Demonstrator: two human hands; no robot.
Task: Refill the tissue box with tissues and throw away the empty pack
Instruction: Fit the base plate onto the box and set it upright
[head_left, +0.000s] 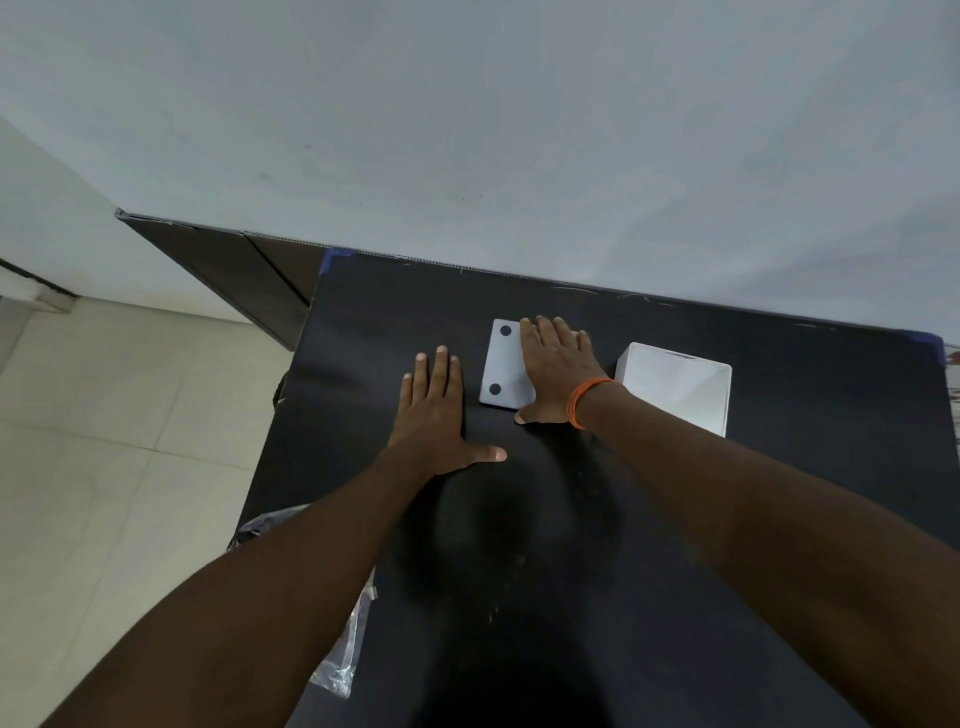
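Near the desk's (571, 597) far edge, I'm pressing my flat, spread right hand (558, 371) on the box (503, 364); left hand (434, 415) lying flat, fingers together; grip sides squarely.

left hand (434, 410) flat, fingers spread, on black tabletop (519, 545) | right hand (556, 371), orange wrist thread, palm down on white two-dot rectangular panel (503, 364) | white cube-shaped box (675, 384) at 3 o'clock of it | clear plastic wrap (343, 654) at table's 8 o'clock edge
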